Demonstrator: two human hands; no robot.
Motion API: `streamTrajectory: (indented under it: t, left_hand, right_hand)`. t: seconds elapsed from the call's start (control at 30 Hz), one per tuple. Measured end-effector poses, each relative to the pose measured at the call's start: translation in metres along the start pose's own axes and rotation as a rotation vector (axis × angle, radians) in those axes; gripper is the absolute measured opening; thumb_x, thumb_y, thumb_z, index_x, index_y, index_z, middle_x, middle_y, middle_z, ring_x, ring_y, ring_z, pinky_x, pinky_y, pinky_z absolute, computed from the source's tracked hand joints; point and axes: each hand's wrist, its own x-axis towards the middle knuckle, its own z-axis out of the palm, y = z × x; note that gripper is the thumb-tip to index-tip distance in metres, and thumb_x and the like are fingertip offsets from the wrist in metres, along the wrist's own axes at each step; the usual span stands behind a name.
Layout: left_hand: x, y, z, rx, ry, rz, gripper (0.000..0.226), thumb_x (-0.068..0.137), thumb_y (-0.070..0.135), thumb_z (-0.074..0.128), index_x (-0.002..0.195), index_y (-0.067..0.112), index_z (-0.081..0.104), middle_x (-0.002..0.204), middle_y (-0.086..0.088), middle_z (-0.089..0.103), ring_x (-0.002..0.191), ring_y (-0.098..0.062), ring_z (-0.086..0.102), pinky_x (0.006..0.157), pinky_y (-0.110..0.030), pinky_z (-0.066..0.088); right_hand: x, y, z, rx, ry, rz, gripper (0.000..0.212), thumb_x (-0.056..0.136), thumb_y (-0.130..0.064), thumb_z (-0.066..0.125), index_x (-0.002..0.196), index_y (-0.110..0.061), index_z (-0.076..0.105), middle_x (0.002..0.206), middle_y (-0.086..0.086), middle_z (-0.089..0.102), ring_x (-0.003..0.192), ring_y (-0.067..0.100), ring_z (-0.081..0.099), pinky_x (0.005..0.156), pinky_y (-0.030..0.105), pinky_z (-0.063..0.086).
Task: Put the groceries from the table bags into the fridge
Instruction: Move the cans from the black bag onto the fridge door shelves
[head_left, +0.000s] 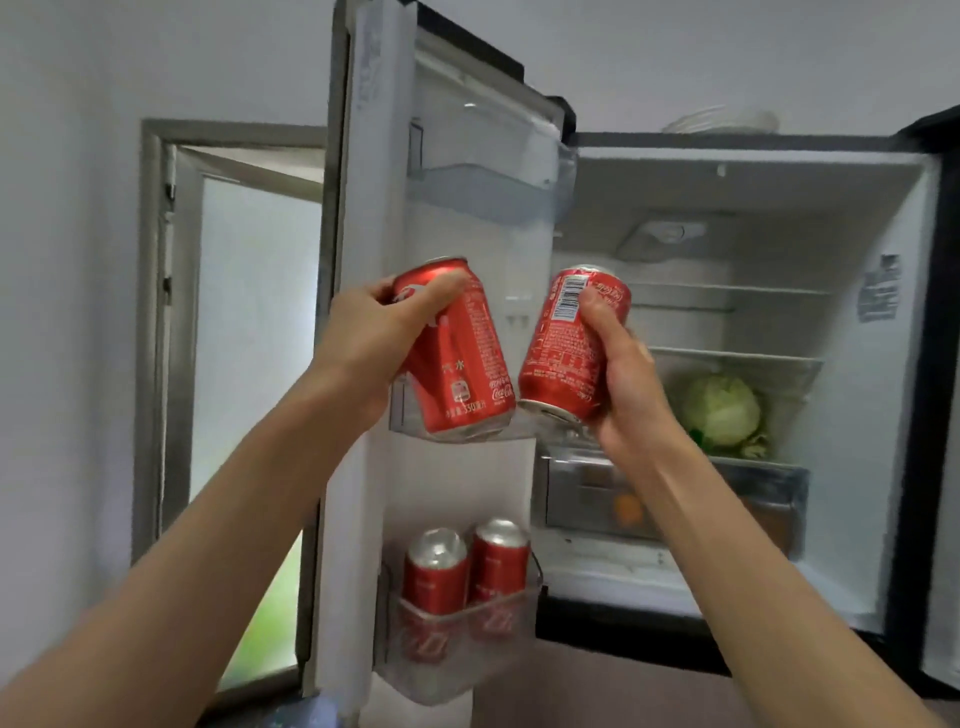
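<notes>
At the middle door bin (410, 415), both tilted: left can (457, 353) gripped in left hand (363, 332), bottom just inside; right can (571, 343) in right hand (618, 379), above the bin's fridge-side end. Could knock together or catch the rim and tip out.

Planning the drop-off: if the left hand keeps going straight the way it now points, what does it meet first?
Most likely the middle door shelf: the left hand holds its red can tilted, with the base at that shelf's front rim. Behind it is the door liner. Depth is unclear from this one view.
</notes>
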Motion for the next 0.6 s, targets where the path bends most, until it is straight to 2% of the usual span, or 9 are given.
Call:
streamTrajectory:
  t: [0.17, 0.3, 0.37, 0.43, 0.53, 0.6]
  left_hand:
    - [0.047, 0.014, 0.027, 0.225, 0.125, 0.142, 0.045, 0.075, 0.034, 0.073, 0.109, 0.008, 0.059, 0.085, -0.001, 0.065, 0.071, -0.011, 0.063, 0.060, -0.020, 0.048]
    - [0.068, 0.003, 0.039, 0.496, 0.152, 0.157, 0.044, 0.073, 0.037, 0.075, 0.102, 0.007, 0.061, 0.091, -0.008, 0.067, 0.077, -0.019, 0.066, 0.066, -0.026, 0.052]
    - [0.071, -0.004, 0.043, 0.607, 0.149, 0.150, 0.048, 0.073, 0.037, 0.074, 0.106, 0.006, 0.058, 0.095, -0.008, 0.065, 0.083, -0.021, 0.065, 0.073, -0.032, 0.054]
    - [0.073, -0.011, 0.047, 0.702, 0.149, 0.135, 0.057, 0.074, 0.038, 0.073, 0.116, 0.005, 0.053, 0.102, -0.009, 0.061, 0.089, -0.023, 0.062, 0.081, -0.036, 0.054]
    - [0.073, -0.020, 0.051, 0.822, 0.153, 0.115, 0.059, 0.078, 0.038, 0.069, 0.121, 0.004, 0.049, 0.114, -0.012, 0.057, 0.098, -0.026, 0.058, 0.083, -0.032, 0.048]
    - [0.073, -0.025, 0.054, 0.828, 0.119, 0.078, 0.060, 0.079, 0.037, 0.068, 0.123, 0.005, 0.045, 0.112, -0.010, 0.055, 0.095, -0.025, 0.058, 0.083, -0.035, 0.050]
  right_hand:
    - [0.063, -0.012, 0.003, -0.103, -0.075, -0.083, 0.056, 0.077, -0.040, 0.069, 0.123, -0.014, 0.048, 0.108, 0.012, 0.067, 0.091, 0.028, 0.069, 0.079, 0.043, 0.057]
    - [0.092, -0.005, 0.003, -0.257, -0.151, -0.083, 0.045, 0.078, -0.032, 0.071, 0.111, -0.010, 0.051, 0.099, 0.008, 0.066, 0.079, 0.016, 0.066, 0.061, 0.025, 0.055]
    - [0.101, 0.005, -0.001, -0.323, -0.174, -0.078, 0.047, 0.075, -0.027, 0.075, 0.111, -0.008, 0.051, 0.097, 0.007, 0.066, 0.077, 0.013, 0.065, 0.057, 0.022, 0.052]
    - [0.107, 0.019, -0.006, -0.415, -0.194, -0.068, 0.050, 0.071, -0.028, 0.079, 0.109, -0.009, 0.053, 0.100, 0.008, 0.066, 0.081, 0.015, 0.067, 0.066, 0.028, 0.054]
    - [0.112, 0.035, -0.012, -0.476, -0.223, -0.067, 0.030, 0.070, -0.029, 0.079, 0.084, -0.021, 0.055, 0.093, 0.007, 0.068, 0.083, 0.019, 0.068, 0.080, 0.038, 0.056]
    - [0.115, 0.040, -0.012, -0.516, -0.243, -0.082, 0.028, 0.070, -0.031, 0.079, 0.078, -0.025, 0.053, 0.090, 0.004, 0.068, 0.084, 0.019, 0.068, 0.082, 0.040, 0.056]
